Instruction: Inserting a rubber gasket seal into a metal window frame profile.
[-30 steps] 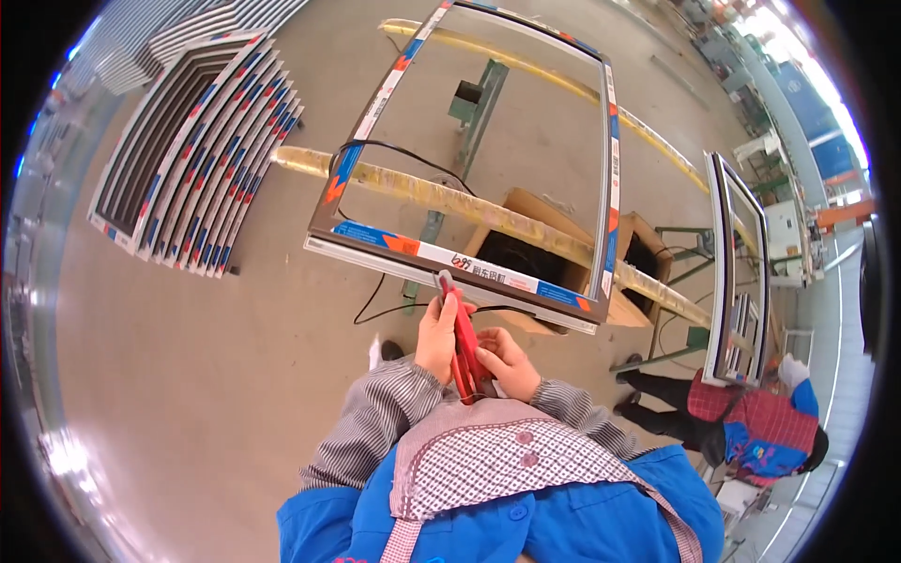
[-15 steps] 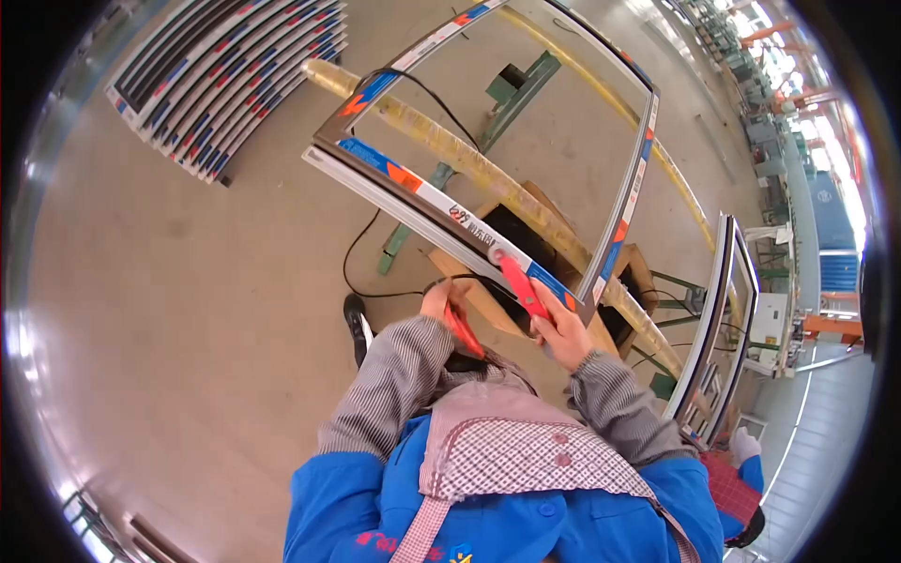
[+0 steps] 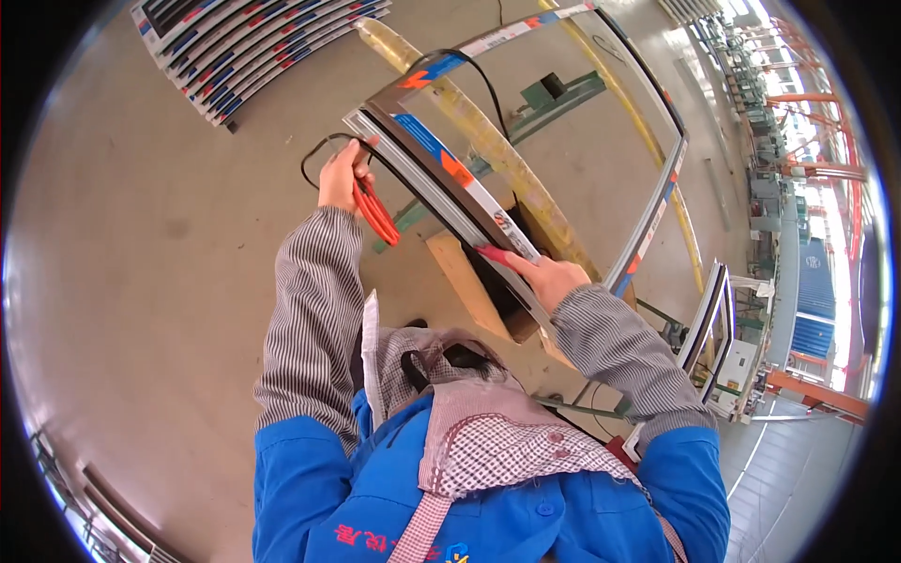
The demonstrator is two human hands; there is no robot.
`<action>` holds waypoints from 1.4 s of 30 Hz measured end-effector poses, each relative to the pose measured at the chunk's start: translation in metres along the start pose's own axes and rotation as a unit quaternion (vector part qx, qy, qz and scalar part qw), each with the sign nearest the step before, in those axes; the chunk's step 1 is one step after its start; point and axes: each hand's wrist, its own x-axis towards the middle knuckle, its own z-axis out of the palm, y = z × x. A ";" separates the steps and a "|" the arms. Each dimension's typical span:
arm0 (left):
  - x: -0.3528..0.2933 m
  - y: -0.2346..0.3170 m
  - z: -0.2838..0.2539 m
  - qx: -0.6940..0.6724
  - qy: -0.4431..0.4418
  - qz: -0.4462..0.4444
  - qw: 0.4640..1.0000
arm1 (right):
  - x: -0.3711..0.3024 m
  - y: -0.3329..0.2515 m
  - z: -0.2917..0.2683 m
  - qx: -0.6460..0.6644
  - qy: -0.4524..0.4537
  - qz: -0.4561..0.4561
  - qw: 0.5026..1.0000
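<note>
My left hand (image 3: 340, 178) now out at frame (image 3: 450, 192) corner — clenched on red-handled tool (image 3: 377, 214) and black gasket (image 3: 319, 148) loop. Right hand (image 3: 547, 279) shifted along near rail, fingers closed, pressing strip in. Gasket seating progressing toward left grip.

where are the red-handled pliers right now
In the head view they are upper left of centre, in the left hand, the red handles hanging down beside the near corner of the window frame, with a black rubber strip looping from the same hand.
</note>
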 end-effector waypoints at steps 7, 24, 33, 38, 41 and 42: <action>0.061 0.075 -0.002 0.072 -0.055 0.025 0.996 | -0.055 0.005 0.004 -0.061 -0.175 0.077 0.980; 0.159 0.103 -0.008 0.141 -0.016 -0.086 0.986 | 0.151 -0.070 -0.097 0.017 -0.012 0.047 0.999; 0.174 0.105 -0.030 0.198 0.011 -0.076 0.977 | 0.175 -0.068 -0.123 -0.018 -0.137 0.081 0.987; 0.181 0.091 -0.040 0.205 0.084 -0.076 0.972 | 0.227 -0.107 -0.139 0.015 0.012 0.038 0.999; 0.187 0.077 -0.039 0.191 0.088 -0.074 0.975 | 0.255 -0.110 -0.153 -0.006 -0.085 0.097 0.992; 0.188 0.078 -0.043 0.194 0.094 -0.079 0.973 | 0.254 -0.104 -0.148 0.004 -0.092 0.093 0.991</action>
